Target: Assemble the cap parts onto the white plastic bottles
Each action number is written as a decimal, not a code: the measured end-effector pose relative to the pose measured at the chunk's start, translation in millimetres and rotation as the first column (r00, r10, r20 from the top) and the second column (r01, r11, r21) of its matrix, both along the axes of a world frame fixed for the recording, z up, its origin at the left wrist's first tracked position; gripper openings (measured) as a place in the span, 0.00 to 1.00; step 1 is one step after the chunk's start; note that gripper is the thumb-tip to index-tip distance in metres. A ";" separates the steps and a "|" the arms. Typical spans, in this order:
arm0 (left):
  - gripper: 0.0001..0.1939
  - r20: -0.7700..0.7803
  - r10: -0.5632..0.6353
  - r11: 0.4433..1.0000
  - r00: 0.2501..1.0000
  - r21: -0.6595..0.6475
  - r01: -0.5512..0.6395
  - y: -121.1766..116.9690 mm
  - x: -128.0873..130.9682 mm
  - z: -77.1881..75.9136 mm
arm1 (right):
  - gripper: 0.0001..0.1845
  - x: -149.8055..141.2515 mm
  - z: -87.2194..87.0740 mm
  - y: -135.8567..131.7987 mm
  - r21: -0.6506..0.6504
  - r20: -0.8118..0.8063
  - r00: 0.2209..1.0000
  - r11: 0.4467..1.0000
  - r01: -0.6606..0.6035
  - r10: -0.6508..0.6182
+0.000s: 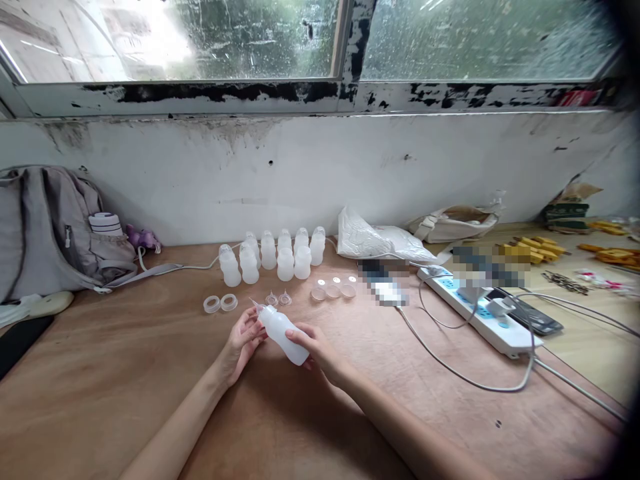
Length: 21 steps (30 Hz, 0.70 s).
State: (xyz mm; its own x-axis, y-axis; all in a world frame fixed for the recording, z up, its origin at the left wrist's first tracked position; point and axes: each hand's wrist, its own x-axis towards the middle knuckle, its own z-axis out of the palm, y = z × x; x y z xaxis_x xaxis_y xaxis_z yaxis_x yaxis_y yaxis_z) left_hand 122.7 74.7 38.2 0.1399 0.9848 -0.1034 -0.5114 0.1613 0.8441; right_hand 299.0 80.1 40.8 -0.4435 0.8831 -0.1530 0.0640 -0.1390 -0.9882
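A small translucent white bottle (283, 331) lies tilted above the wooden table, its neck pointing up-left. My right hand (315, 350) is wrapped round the bottle's base end. My left hand (243, 340) is at the neck end, fingers pinched on a small clear nipple-like piece (256, 306) at the bottle's mouth. Beyond the hands lie two clear rings (220, 303), two small clear cones (278, 299) and three round caps (333, 289). A group of several upright white bottles (273, 257) stands further back.
A grey backpack (47, 227) with a white flask leans at the far left. A white plastic bag (375, 241) and a cloth bag (453, 223) lie by the wall. A white power strip (480, 310) with cables and a phone occupies the right, with yellow parts (537, 249) beyond.
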 end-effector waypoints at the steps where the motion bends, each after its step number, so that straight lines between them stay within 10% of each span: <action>1: 0.20 -0.022 0.012 1.000 1.000 -0.016 -0.012 -0.1 0.9 -1.2 | 0.20 0.3 -1.4 0.5 0.119 0.092 0.995 0.992 0.033 -0.044; 5: 0.19 -0.136 0.029 0.997 0.990 -0.069 -0.039 0.3 2.2 -6.5 | 0.19 2.3 -7.2 0.8 0.588 0.386 0.871 0.809 0.021 -0.303; 10: 0.16 -0.185 0.053 0.996 0.981 -0.065 -0.066 0.0 2.1 -6.9 | 0.23 3.0 -6.5 -1.5 0.713 0.430 0.827 0.698 -0.065 -0.362; 15: 0.16 -0.122 0.017 1.000 0.992 0.027 -0.014 -0.9 0.6 -6.9 | 0.16 3.0 0.5 -0.5 0.154 0.161 0.986 0.988 0.008 -0.033; 21: 0.18 -0.149 0.034 0.995 0.988 0.099 -0.020 -4.8 -1.8 -7.6 | 0.18 7.9 2.2 1.7 -0.330 -0.229 0.969 0.930 -0.162 0.088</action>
State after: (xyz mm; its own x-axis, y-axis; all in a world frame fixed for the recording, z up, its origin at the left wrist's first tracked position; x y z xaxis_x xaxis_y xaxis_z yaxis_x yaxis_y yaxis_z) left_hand 120.9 69.9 30.6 0.1034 0.9943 -0.0253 -0.3807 0.0631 0.9225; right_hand 306.9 81.7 43.0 -0.6013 0.7278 -0.3298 -0.0977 -0.4766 -0.8737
